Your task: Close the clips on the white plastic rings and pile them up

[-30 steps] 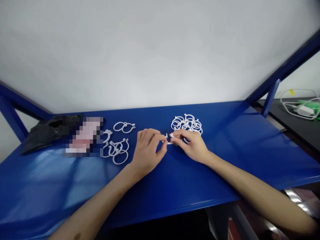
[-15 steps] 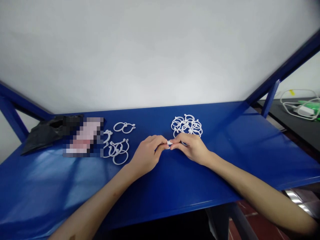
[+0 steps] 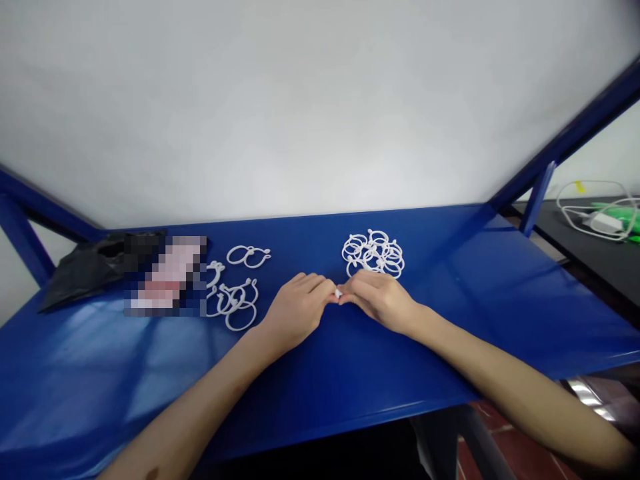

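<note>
Your left hand point(image 3: 301, 305) and right hand point(image 3: 383, 301), both nearly closed, pinch a mostly hidden white piece point(image 3: 339, 293) over the blue counter point(image 3: 345, 373); white rings point(image 3: 373, 253) cluster beyond, before a pale wall point(image 3: 320, 107).

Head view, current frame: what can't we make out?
All in the head view:
White piece: mostly hidden by the fingers of the left hand and right hand; shape unclear.
Ring pile: near side behind the right hand; overlap obscures the count.
Pixelated item: mosaic hides its details.
Green item: cut off by right edge.
</note>
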Action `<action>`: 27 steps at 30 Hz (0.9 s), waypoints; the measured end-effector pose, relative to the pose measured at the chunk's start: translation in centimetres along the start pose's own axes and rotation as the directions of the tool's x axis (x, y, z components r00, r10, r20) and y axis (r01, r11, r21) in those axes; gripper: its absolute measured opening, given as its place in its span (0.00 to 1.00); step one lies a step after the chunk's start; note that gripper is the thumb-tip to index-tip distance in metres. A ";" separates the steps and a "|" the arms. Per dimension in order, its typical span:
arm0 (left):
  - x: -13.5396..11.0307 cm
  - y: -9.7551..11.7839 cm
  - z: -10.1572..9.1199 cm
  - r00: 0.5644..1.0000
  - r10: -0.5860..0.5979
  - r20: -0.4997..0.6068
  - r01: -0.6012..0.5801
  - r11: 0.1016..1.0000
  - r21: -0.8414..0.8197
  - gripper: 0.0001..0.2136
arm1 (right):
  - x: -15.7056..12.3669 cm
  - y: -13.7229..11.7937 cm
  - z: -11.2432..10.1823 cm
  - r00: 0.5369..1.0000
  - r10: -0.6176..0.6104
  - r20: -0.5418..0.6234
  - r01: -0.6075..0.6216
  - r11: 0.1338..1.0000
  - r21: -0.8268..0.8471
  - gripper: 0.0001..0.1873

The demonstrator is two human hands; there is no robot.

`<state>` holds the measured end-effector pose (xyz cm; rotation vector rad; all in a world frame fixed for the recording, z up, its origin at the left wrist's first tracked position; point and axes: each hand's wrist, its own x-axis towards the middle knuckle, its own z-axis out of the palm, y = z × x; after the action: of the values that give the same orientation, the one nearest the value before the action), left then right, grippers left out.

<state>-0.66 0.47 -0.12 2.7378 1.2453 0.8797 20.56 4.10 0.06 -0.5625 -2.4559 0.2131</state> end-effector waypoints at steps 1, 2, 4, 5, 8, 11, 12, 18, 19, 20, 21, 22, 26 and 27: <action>0.2 -0.2 -0.1 1.000 -0.006 -0.010 0.006 1.000 0.012 0.13 | 0.1 0.3 -0.1 0.999 0.021 -0.028 -0.021 1.000 -0.003 0.14; 0.3 -0.5 -0.3 1.000 -0.021 -0.022 0.021 0.999 0.025 0.11 | 0.3 0.5 -0.2 0.997 0.047 -0.059 -0.048 0.999 -0.010 0.13; 0.6 -1.5 -0.9 0.995 -0.084 -0.057 0.088 0.994 0.067 0.11 | 0.5 1.2 -0.5 0.987 0.104 -0.127 -0.108 0.994 -0.031 0.11; 0.6 -2.2 -1.3 0.986 -0.141 -0.088 0.150 0.983 0.104 0.12 | 0.6 1.7 -0.8 0.977 0.134 -0.164 -0.143 0.989 -0.045 0.10; 0.4 -4.5 -2.3 0.934 -0.330 -0.137 0.353 0.911 0.214 0.13 | 0.5 3.3 -1.7 0.931 0.232 -0.283 -0.264 0.961 -0.082 0.08; -0.2 -6.4 -2.9 0.855 -0.504 -0.118 0.508 0.771 0.384 0.15 | 0.2 5.1 -2.5 0.877 0.305 -0.371 -0.364 0.926 -0.100 0.08; -0.4 -6.9 -3.0 0.831 -0.546 -0.103 0.531 0.727 0.435 0.16 | 0.0 5.6 -2.6 0.867 0.317 -0.385 -0.382 0.919 -0.102 0.08; -1.4 -8.0 -2.8 0.826 -0.564 -0.003 0.486 0.708 0.512 0.14 | -0.6 7.7 -2.4 0.886 0.369 -0.280 -0.425 0.889 -0.172 0.09; -1.5 -8.0 -2.7 0.837 -0.547 -0.010 0.477 0.722 0.501 0.13 | -0.6 7.7 -2.4 0.890 0.376 -0.257 -0.426 0.886 -0.181 0.09; -1.7 -8.1 -2.7 0.847 -0.532 -0.019 0.472 0.734 0.488 0.12 | -0.6 7.7 -2.3 0.892 0.380 -0.244 -0.427 0.885 -0.184 0.09; -1.7 -8.1 -2.6 0.853 -0.521 -0.026 0.469 0.745 0.474 0.12 | -0.6 7.6 -2.3 0.892 0.382 -0.242 -0.428 0.885 -0.182 0.09; -1.8 -8.1 -2.6 0.857 -0.514 -0.029 0.468 0.755 0.460 0.11 | -0.5 7.5 -2.4 0.891 0.380 -0.249 -0.428 0.886 -0.178 0.09; -1.2 -7.7 -2.8 0.848 -0.528 -0.054 0.499 0.759 0.418 0.11 | -0.2 6.6 -2.8 0.892 0.339 -0.300 -0.401 0.899 -0.175 0.08; -0.9 -7.4 -2.9 0.843 -0.533 -0.076 0.517 0.761 0.392 0.12 | -0.1 6.3 -2.8 0.895 0.323 -0.308 -0.387 0.906 -0.173 0.08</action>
<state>-7.71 4.26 0.13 2.3796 2.2443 0.5454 24.47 9.75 0.56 -1.0758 -2.1044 -0.0082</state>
